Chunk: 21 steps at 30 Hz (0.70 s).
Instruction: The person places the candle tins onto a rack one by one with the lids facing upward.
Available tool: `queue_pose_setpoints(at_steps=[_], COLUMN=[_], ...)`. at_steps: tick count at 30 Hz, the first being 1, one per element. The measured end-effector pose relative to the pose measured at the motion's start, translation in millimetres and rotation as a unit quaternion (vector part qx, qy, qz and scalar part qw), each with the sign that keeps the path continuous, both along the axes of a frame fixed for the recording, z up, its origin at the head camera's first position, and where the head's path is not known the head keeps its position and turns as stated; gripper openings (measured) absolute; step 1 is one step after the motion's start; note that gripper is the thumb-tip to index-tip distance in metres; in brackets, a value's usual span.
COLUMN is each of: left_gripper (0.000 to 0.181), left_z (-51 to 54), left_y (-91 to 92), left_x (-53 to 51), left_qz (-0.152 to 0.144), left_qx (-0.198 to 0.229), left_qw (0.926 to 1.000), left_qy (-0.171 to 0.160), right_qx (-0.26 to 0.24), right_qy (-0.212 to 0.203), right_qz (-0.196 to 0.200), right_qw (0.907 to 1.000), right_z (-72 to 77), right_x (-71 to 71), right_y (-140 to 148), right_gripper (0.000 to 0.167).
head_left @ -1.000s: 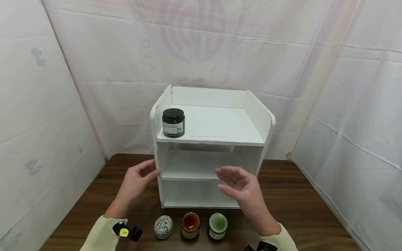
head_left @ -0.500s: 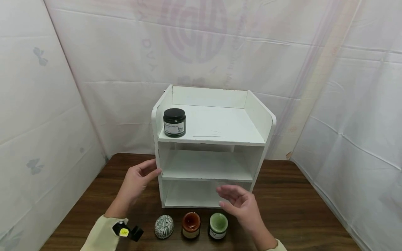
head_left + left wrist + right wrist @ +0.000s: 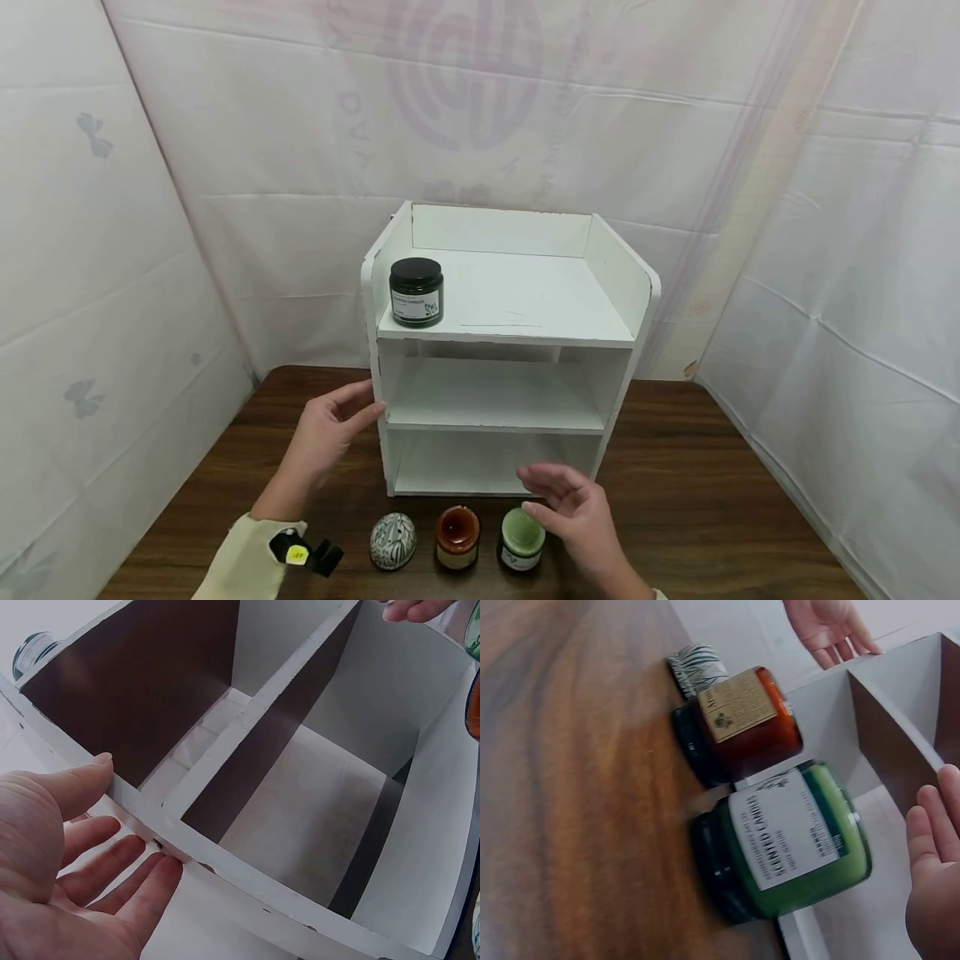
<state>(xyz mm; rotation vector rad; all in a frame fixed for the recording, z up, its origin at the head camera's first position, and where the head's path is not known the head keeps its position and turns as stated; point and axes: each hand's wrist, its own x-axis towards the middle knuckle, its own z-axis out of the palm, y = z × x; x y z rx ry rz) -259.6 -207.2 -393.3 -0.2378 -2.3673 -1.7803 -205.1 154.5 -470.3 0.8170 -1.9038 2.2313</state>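
From my post I see the left hand (image 3: 321,435) hold the side edge of the white shelf (image 3: 517,292) between thumb and fingers. The right hand (image 3: 577,510), its fingers apart, is near the green jar (image 3: 519,542), which stands on the surface (image 3: 675,475).

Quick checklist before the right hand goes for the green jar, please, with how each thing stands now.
1. Left hand touching the white shelf unit: ok, at its left side.
2. Right hand free: ok, holds nothing.
3. Green jar clear of the amber jar: ok, head view shows a gap.
4. Green jar right way up: not ok, it stands on its black lid.
5. Black lid tight: cannot tell.
6. Dark jar upright atop the unit: ok.
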Motion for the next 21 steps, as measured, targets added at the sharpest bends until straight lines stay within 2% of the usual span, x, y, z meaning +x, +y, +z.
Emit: queue_pose_setpoints(at_steps=[7, 21], left_gripper=[0.056, 0.058], left_z=[0.1, 1.9], left_y=[0.0, 0.5], left_x=[0.3, 0.9], left_qz=[0.007, 0.008], left_qx=[-0.008, -0.009], left_qw=[0.9999, 0.9999], left_qy=[-0.001, -0.005], right_qx=[0.006, 0.036], right_qy=[-0.006, -0.019], right_qz=[-0.012, -0.004], right_qw=[0.9999, 0.9992], right_z=[-11.3, -31.9], right_x=[2.9, 4.9], right_y=[2, 7], right_gripper=[0.044, 0.046])
